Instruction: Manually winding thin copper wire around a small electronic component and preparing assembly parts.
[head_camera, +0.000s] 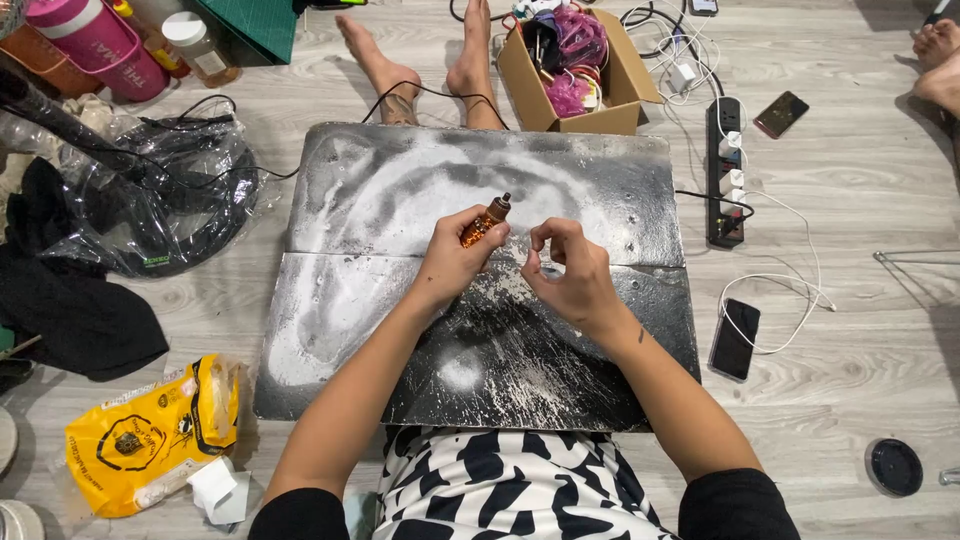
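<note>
From the head camera, the left hand (455, 262) grips a small amber-orange rotary tool (485, 222) with a dark tip, its fingers wrapped around the lower barrel so that the tip points up and away from the person. The tool is held in the air above the middle of a dark work board (620, 190) dusted with white powder, over the seam where its two panels meet. The right hand (570, 272) hovers just beside it with fingers curled in and thumb and forefinger pinched; whether they pinch anything is too small to tell.

The tool looks light, rigid and slim, with a smooth barrel that could slip in dusty fingers; the mid-barrel, where the left hand already holds it, seems the surest place to grip, well away from the tip.

The board lies on the floor and is bare apart from the powder, so there is open room on all sides of the hands. Beyond its far edge sits a cardboard box (610, 100); off its right edge lie a power strip (724, 215) and a phone (735, 340), and off the near left corner a yellow bag (150, 435).
</note>
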